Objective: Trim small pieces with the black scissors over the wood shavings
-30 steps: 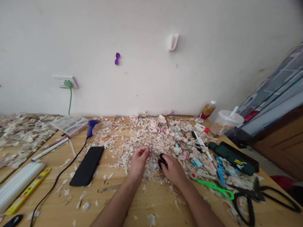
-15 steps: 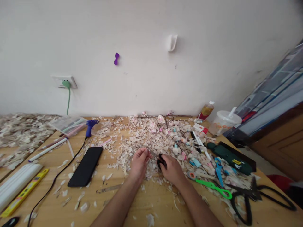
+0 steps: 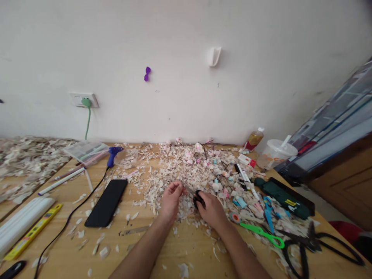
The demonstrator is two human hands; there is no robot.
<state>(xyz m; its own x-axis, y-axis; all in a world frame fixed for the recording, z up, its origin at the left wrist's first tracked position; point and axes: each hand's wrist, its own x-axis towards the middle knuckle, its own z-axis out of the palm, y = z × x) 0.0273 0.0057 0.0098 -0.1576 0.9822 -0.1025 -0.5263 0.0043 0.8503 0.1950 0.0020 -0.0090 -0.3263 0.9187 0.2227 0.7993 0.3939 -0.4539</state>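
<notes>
In the middle of the table my right hand (image 3: 211, 207) grips a small pair of scissors (image 3: 198, 198) by its black handles, the blades pointing left. Just left of it, my left hand (image 3: 172, 197) is closed in a pinch at its fingertips, close to the blade tips. What the pinch holds is too small to make out. Both hands are over a wide heap of pale, petal-like scraps (image 3: 162, 178). Pink and white blossoms (image 3: 198, 148) on thin brown twigs lie behind them at the back of the heap.
At left lie a black phone (image 3: 107, 203), a blue glue gun (image 3: 114, 155) with its cord, and a yellow box cutter (image 3: 33, 232). Large black scissors (image 3: 312, 242), a green-handled tool (image 3: 263, 233), a dark green pouch (image 3: 286, 199), a plastic cup (image 3: 276, 153) and a bottle (image 3: 253, 140) are at right.
The camera view has shifted slightly, so the surroundings sit a little further right. Both hands stay in nearly the same place, with the scissors still in my right hand.
</notes>
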